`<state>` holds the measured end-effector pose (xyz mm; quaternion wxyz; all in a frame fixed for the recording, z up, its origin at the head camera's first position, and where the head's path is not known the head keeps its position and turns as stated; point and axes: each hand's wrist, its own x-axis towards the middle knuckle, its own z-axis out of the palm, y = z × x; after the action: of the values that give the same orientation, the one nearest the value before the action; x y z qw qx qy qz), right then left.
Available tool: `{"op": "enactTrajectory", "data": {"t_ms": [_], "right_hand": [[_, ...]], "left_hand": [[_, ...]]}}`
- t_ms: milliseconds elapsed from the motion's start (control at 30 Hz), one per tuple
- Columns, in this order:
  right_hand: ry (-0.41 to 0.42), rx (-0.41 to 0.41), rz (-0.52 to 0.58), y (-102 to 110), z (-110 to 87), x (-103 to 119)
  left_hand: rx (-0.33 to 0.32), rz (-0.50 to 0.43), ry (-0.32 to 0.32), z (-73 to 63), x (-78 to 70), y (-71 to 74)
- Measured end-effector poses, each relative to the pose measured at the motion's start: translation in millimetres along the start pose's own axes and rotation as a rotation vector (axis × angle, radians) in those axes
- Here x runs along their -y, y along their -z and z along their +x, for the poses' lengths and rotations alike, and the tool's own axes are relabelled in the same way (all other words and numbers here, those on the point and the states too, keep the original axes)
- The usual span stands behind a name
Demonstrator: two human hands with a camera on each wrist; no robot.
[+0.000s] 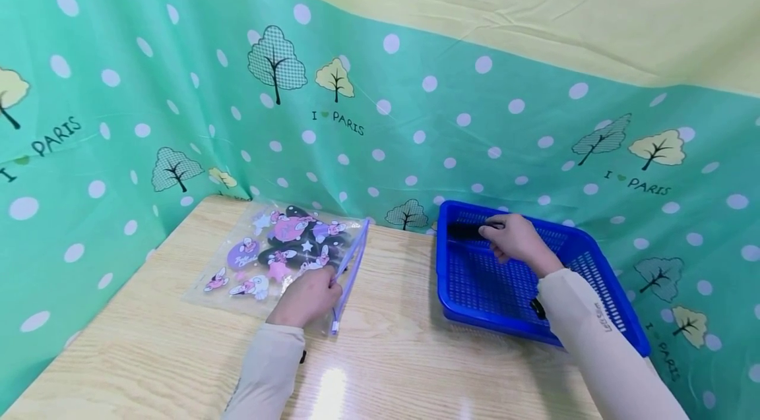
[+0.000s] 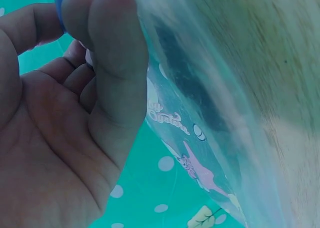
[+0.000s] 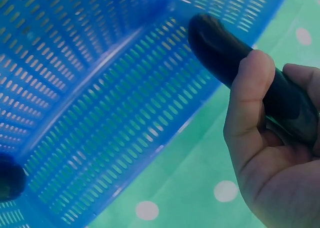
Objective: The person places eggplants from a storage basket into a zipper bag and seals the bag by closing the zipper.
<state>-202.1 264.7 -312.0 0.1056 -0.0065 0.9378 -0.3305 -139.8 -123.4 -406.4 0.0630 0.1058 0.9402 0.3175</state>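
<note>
My right hand [image 1: 515, 240] grips a long, dark, glossy eggplant [image 3: 220, 48] by one end, thumb and fingers curled round it. It reaches into the back left part of a blue plastic basket [image 1: 505, 324]. A dark rounded end [image 3: 11, 178] of another thing shows inside the basket at the left edge of the right wrist view. With my left hand [image 1: 305, 296] I pinch the purple zip edge of a clear printed bag [image 1: 222, 262]. Through the bag, which lies on the table, several dark long shapes [image 1: 276, 255] show.
Both the bag and the basket sit on a light wood table [image 1: 392, 354]. A green curtain [image 1: 368, 163] with white dots and printed trees hangs right behind the table and along its left side. The basket's walls are slotted, with a raised rim.
</note>
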Motion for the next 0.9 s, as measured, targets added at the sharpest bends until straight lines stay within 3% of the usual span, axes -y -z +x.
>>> {"op": "enactTrajectory", "data": {"t_ms": [333, 467, 667, 900], "right_hand": [[0.082, -0.135, 0.101, 13.2, -18.5, 12.9], [0.132, -0.138, 0.140, 8.8, -26.2, 16.0], [0.177, -0.086, 0.153, -14.0, -43.4, 27.0], [0.208, -0.008, 0.219, -55.4, -63.0, 49.4]], "left_hand": [[-0.003, 0.008, 0.012, 0.2, 1.3, 1.7], [-0.003, -0.004, 0.021, 0.6, 1.1, 1.8], [-0.008, -0.034, 0.041, 0.1, -0.3, 1.1], [-0.022, -0.058, 0.044, 0.3, -2.0, 2.7]]}}
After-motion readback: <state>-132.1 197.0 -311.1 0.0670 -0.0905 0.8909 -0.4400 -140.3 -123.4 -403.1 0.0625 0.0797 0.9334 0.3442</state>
